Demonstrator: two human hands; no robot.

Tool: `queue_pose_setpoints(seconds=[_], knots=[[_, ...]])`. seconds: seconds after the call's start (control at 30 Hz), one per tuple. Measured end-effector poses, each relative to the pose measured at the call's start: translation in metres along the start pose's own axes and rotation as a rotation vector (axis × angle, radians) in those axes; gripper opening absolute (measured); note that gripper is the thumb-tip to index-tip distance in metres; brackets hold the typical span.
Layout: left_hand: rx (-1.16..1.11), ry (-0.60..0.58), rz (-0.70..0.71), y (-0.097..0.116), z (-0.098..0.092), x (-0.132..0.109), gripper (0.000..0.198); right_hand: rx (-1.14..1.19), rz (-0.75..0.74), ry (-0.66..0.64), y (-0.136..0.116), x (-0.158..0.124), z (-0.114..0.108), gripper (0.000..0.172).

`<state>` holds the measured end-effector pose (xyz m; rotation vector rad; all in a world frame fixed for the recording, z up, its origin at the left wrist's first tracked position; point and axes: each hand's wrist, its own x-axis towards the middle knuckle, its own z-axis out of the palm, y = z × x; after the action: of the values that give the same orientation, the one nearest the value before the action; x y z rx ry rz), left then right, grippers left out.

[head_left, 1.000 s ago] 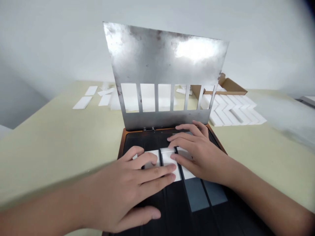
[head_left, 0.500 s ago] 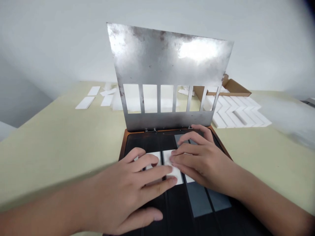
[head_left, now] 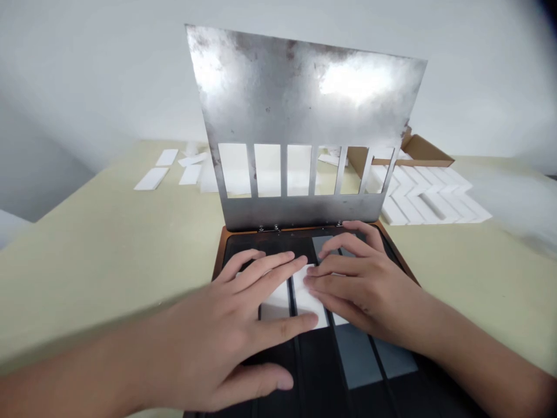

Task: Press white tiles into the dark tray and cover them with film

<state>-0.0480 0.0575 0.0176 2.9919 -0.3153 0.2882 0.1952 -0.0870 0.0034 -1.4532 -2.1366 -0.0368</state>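
Fingertips (head_left: 292,268) of both hands lie on three matte white strips, and pressing them flat against the pad looks like the work in hand. The left hand (head_left: 204,342) is open and flat, its fingers spread over the left strip (head_left: 276,306) and reaching the middle strip (head_left: 307,301). The right hand (head_left: 368,290) is also open, slightly curved, with its fingertips on the middle strip and the right strip (head_left: 340,319). Neither hand grips anything.

The strips sit side by side, parted by narrow grooves, on a black ribbed pad (head_left: 261,247) with an orange-brown rim (head_left: 223,247). Two slate-grey rectangles (head_left: 357,355) lie on the pad just nearer than the right strip. Beyond it, a scuffed, reflective steel plate (head_left: 300,96) stands tilted up on small hinges (head_left: 267,228), with a row of tall rectangular windows cut through it. Further off on the pale table (head_left: 108,249), white bars (head_left: 429,203) lie in rows to the right before a cardboard box (head_left: 429,152), and loose white pieces (head_left: 151,179) lie to the left.
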Motion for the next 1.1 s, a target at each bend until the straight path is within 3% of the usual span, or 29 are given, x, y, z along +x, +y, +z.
queue_pose_setpoints(seconds=[1.1], knots=[[-0.066, -0.067, -0.011, -0.0033, -0.0002, 0.0003, 0.060, 0.055, 0.029, -0.014, 0.0017, -0.0015, 0.0008, 0.012]])
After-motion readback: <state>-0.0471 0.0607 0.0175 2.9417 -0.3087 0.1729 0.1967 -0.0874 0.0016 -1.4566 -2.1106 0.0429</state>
